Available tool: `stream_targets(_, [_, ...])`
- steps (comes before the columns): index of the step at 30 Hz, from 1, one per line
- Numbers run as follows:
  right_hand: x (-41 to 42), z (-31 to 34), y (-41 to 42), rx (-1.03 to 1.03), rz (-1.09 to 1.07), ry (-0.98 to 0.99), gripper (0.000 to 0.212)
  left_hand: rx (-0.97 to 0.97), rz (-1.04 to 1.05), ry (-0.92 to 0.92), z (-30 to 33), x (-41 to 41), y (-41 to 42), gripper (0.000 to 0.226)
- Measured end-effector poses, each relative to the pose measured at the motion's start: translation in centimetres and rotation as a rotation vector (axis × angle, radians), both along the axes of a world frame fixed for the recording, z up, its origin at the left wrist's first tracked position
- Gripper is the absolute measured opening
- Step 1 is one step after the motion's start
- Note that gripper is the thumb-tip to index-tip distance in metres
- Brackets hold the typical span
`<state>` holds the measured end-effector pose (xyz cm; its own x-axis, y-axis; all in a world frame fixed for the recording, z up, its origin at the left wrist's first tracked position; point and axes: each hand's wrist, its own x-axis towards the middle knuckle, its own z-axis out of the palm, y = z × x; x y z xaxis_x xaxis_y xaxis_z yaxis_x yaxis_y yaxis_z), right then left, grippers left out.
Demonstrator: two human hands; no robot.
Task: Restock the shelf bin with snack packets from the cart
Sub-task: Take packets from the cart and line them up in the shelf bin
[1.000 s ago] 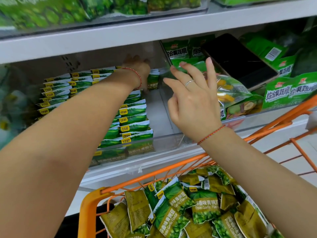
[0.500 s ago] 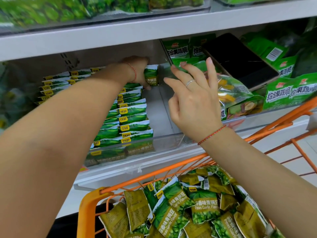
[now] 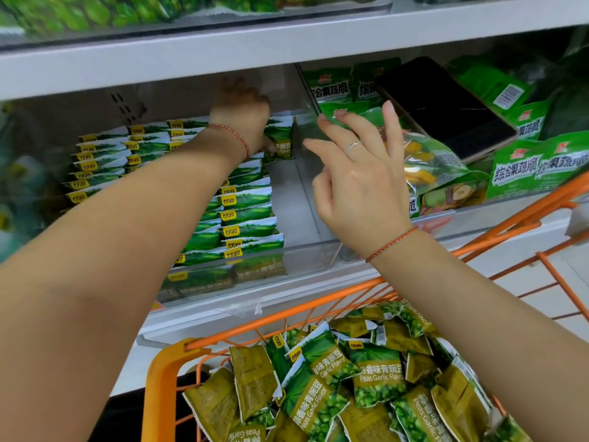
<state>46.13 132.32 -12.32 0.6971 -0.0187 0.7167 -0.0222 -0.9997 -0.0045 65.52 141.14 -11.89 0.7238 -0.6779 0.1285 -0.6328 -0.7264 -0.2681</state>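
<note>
Green snack packets [image 3: 245,215], upright rows

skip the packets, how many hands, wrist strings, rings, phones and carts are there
hands: 2, left hand gripping a packet, right hand
wrist strings: 2, left, right
ring: 1
phone: 1
cart: 1
total: 7

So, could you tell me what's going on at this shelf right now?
A person is restocking a clear shelf bin with garlic pea packets. The left hand is deep at the back of the bin, gripping an upright packet behind the rows of packets. The right hand hovers open by the bin's divider, holding nothing. More packets lie loose in the orange cart below.
</note>
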Motion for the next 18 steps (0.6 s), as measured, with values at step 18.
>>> stream_targets(18, [-0.1, 0.1, 0.0, -0.008, -0.011, 0.008, 0.036, -0.026, -0.013, -0.02, 0.6, -0.4, -0.1, 0.062])
